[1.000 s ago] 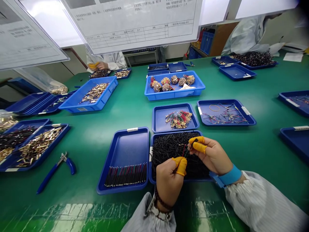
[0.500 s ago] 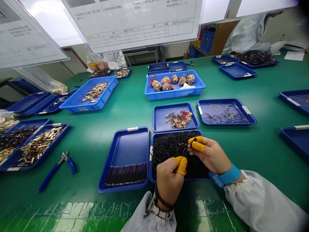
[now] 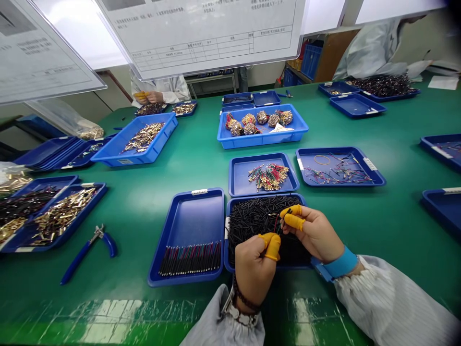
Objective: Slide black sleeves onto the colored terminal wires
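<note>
Over a blue tray (image 3: 227,250) heaped with short black tubes (image 3: 252,216), both my hands work close together, with yellow covers on the fingertips. My left hand (image 3: 254,264) is closed in a pinch on thin coloured wires (image 3: 276,223), a red one showing above the fingers. Thumb and finger of my right hand (image 3: 319,235) pinch a small black tube (image 3: 289,212) close to the upper wire ends. Whether the wires are inside the tube cannot be made out. Left of the hands, a blue tray (image 3: 194,211) holds a neat row of black-sleeved wires (image 3: 190,259).
Behind the tubes, a tray holds bundled coloured wires with gold ends (image 3: 269,177). Another tray (image 3: 338,166) has loose wires and a rubber band. Blue-handled cutters (image 3: 88,252) lie at left, near trays of gold parts (image 3: 65,214). Paper sheets (image 3: 209,38) hang above; co-workers sit farther back.
The whole view has shifted slightly. Both hands keep their pinches in nearly the same place above the tube tray; the right fingers have shifted a little around the black tube.
</note>
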### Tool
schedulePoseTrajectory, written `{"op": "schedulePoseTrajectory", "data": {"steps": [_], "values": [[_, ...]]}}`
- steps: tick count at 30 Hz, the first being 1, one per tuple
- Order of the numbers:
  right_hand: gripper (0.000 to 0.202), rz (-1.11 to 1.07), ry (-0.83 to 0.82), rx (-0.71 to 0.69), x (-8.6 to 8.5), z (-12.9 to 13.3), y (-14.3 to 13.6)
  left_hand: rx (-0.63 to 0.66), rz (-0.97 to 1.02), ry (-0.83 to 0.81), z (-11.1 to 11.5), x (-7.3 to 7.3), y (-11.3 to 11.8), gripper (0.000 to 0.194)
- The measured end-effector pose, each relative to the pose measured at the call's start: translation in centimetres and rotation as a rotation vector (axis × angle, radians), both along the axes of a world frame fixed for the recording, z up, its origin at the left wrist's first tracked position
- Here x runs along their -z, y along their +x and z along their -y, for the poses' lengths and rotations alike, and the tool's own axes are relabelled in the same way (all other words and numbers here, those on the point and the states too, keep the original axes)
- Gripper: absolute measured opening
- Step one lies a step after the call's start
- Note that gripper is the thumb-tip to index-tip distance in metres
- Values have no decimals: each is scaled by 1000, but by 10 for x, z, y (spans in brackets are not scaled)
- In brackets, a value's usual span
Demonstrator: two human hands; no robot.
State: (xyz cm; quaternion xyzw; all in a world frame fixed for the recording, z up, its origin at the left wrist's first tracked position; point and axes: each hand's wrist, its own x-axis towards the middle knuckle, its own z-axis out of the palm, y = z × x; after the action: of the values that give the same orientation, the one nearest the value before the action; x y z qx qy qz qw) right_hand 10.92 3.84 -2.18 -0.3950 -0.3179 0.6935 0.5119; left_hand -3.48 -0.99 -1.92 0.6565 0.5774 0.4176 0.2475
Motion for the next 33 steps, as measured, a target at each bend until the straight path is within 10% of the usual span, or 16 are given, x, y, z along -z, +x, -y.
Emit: {"op": "schedulePoseTrajectory", "data": {"steps": [13,33], "values": [[15,215,145,-48,3,1,5,-60,400,-165,-3,-2,0,21],[19,153,107,2,-2,1,7,76,2,-79,-1,2,4,39]]}}
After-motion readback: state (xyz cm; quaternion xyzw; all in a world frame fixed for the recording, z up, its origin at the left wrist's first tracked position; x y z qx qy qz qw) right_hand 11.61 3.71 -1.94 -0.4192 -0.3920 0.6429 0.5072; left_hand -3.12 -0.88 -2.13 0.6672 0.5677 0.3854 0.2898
